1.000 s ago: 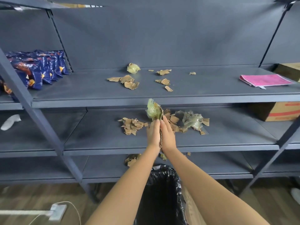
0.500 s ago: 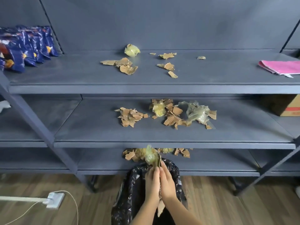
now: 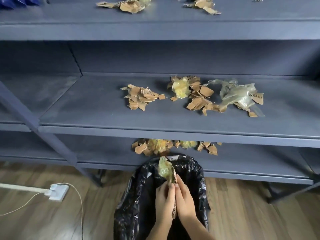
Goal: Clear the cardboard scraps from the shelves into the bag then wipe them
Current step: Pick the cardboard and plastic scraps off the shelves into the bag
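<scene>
My left hand [image 3: 164, 200] and my right hand [image 3: 185, 199] are pressed together, palms facing, over the open black bag [image 3: 138, 196] on the floor. Between them I hold a bundle of cardboard scraps and crumpled yellowish plastic [image 3: 165, 169] that sticks up above my fingertips. Brown scrap piles lie on the middle shelf [image 3: 140, 97], with plastic wrap [image 3: 237, 94] among them to the right. More scraps sit on the bottom shelf [image 3: 173, 147] just behind the bag, and on the top shelf [image 3: 131, 6].
Dark grey metal shelves [image 3: 155, 134] fill the view, with a slanted support post [image 3: 26, 115] on the left. A white power strip with a cable [image 3: 56, 191] lies on the wooden floor at lower left. Blue packets [image 3: 15, 0] show at the top left corner.
Both hands, still clamped on the bundle, have come down from the middle shelf to just above the bag's mouth. My view has tilted lower and closer.
</scene>
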Demonstrator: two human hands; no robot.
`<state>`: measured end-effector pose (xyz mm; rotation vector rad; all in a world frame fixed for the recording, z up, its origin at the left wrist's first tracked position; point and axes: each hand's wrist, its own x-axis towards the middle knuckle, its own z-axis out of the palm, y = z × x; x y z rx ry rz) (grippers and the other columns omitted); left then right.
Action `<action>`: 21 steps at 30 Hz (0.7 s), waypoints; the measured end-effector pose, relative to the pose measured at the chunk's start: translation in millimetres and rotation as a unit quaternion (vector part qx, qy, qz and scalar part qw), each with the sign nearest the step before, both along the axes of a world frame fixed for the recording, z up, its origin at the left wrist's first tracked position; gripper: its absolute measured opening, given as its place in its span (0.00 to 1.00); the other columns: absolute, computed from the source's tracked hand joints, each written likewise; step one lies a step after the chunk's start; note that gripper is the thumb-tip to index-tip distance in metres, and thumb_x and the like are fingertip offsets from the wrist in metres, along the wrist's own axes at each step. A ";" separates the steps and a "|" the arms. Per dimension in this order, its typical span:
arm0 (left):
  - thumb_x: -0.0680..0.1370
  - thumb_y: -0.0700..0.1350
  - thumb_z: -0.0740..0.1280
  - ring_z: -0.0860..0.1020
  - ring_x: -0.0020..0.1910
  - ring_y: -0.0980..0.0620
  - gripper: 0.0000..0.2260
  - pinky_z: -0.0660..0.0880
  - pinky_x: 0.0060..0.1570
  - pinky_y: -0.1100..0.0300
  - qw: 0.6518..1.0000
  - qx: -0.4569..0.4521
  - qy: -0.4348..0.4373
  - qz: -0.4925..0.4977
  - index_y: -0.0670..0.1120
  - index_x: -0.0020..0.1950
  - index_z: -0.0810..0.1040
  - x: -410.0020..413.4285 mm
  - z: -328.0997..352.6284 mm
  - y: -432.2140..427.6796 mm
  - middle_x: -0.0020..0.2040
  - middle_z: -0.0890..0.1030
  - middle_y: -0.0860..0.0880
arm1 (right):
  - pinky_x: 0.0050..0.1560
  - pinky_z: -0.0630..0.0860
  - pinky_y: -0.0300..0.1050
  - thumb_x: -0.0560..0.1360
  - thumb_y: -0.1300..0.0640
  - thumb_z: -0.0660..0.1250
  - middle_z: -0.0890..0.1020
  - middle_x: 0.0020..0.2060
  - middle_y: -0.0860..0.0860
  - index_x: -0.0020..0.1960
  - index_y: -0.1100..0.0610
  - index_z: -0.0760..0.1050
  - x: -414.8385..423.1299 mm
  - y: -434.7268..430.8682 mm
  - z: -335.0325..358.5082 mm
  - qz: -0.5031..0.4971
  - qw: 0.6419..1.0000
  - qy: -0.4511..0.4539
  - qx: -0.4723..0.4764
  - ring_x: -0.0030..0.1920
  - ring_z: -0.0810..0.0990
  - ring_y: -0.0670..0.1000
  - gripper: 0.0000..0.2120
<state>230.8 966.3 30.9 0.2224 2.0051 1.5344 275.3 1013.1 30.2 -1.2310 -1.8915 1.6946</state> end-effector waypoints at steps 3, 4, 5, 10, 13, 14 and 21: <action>0.79 0.44 0.62 0.73 0.50 0.58 0.08 0.68 0.55 0.65 0.999 -0.023 0.024 -0.005 0.50 0.55 0.78 -3.7 -25.9 -1.7 0.56 0.74 0.48 | 0.67 0.64 0.42 0.79 0.54 0.57 0.72 0.66 0.47 0.70 0.48 0.66 -0.4 3.4 -23.2 0.009 1.000 -0.016 0.012 0.64 0.69 0.42 0.19; 0.79 0.44 0.62 0.73 0.51 0.58 0.10 0.67 0.54 0.67 0.999 -0.033 0.033 -0.011 0.47 0.59 0.78 -5.5 -33.4 -1.9 0.57 0.74 0.48 | 0.68 0.64 0.42 0.79 0.53 0.57 0.72 0.66 0.47 0.70 0.48 0.66 -0.7 4.7 -30.9 0.010 1.000 -0.023 0.014 0.64 0.68 0.43 0.19; 0.79 0.44 0.62 0.73 0.51 0.58 0.12 0.67 0.54 0.67 0.998 -0.041 0.040 -0.018 0.45 0.60 0.77 -7.3 -39.7 -1.9 0.58 0.73 0.48 | 0.68 0.63 0.43 0.79 0.52 0.57 0.71 0.67 0.47 0.70 0.48 0.65 -0.8 6.1 -38.3 0.013 0.999 -0.033 0.019 0.66 0.67 0.44 0.20; 0.78 0.43 0.64 0.74 0.59 0.52 0.12 0.69 0.57 0.65 0.991 -0.079 0.100 -0.039 0.44 0.61 0.76 -17.4 -63.8 -2.4 0.58 0.73 0.49 | 0.70 0.62 0.53 0.79 0.50 0.57 0.65 0.71 0.48 0.73 0.47 0.60 -2.8 10.6 -63.6 0.038 0.995 -0.086 0.032 0.70 0.63 0.51 0.23; 0.76 0.43 0.66 0.71 0.62 0.49 0.13 0.70 0.63 0.56 0.983 -0.120 0.133 -0.052 0.43 0.61 0.76 -20.2 -73.1 -2.8 0.64 0.71 0.46 | 0.71 0.61 0.53 0.78 0.52 0.58 0.63 0.72 0.49 0.73 0.47 0.59 -1.6 11.7 -70.9 0.041 0.993 -0.109 0.036 0.71 0.61 0.52 0.24; 0.76 0.44 0.67 0.71 0.63 0.48 0.13 0.69 0.64 0.54 0.981 -0.128 0.135 -0.055 0.42 0.60 0.76 -20.8 -74.7 -2.6 0.65 0.70 0.46 | 0.72 0.59 0.52 0.78 0.52 0.58 0.62 0.73 0.49 0.73 0.47 0.58 -0.6 11.8 -72.6 0.043 0.991 -0.119 0.036 0.72 0.59 0.52 0.25; 0.76 0.50 0.66 0.68 0.67 0.51 0.14 0.71 0.63 0.52 0.981 -0.132 0.116 -0.077 0.45 0.58 0.76 -21.3 -80.8 -0.2 0.67 0.68 0.53 | 0.72 0.54 0.48 0.78 0.50 0.57 0.57 0.74 0.46 0.74 0.46 0.55 4.1 15.5 -77.0 0.063 0.986 -0.150 0.041 0.74 0.52 0.49 0.26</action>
